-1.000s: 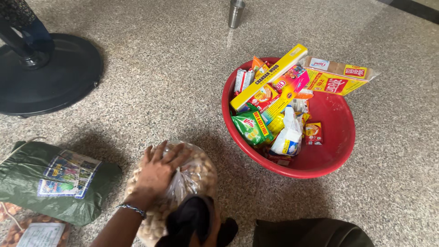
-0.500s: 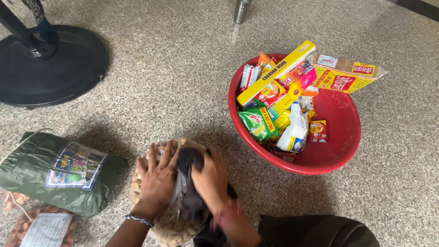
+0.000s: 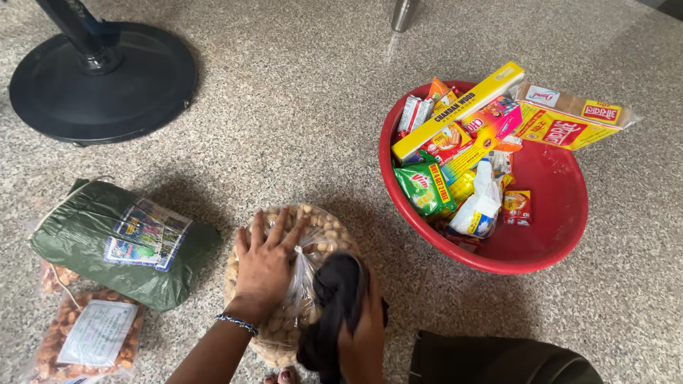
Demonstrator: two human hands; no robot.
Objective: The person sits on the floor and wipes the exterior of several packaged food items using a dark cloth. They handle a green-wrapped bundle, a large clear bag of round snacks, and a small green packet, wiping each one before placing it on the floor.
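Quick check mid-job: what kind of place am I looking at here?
Probably a home floor. A speckled stone floor carries a red basin of packaged groceries, a pedestal fan base and a clear bag of nuts under the left hand.

Open speckled floor [image 3: 284, 121] is lying ahead of me, so my hands are finding free passage forward. The red tub [image 3: 555, 242] heaped with packets is blocking my right, the green cloth bag [image 3: 85, 249] is crowding my left, and the black round fan base [image 3: 107, 78] is standing farther off.
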